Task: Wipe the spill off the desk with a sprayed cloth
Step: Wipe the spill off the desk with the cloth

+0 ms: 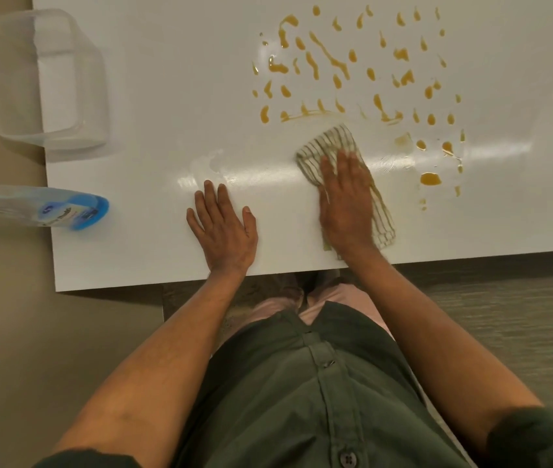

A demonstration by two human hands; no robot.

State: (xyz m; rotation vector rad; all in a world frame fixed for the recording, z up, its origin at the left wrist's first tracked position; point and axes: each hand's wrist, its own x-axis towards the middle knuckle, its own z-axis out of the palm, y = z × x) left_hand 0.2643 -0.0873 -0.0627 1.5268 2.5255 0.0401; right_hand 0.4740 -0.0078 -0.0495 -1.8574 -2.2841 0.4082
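Note:
An orange-brown spill (359, 69) lies in several drops and streaks across the far right part of the white desk (173, 96). A striped cloth (332, 143) lies flat just below the drops, and my right hand (344, 204) presses on it with fingers spread flat. Part of the cloth sticks out past my fingertips and along the right side of my palm. My left hand (222, 228) rests flat on the bare desk near the front edge, holding nothing. A wet sheen shows on the desk between and beside my hands.
A spray bottle (42, 206) with a blue base lies on its side at the desk's left edge. A clear plastic container (45, 82) stands at the far left corner. The desk's front edge runs just behind my wrists.

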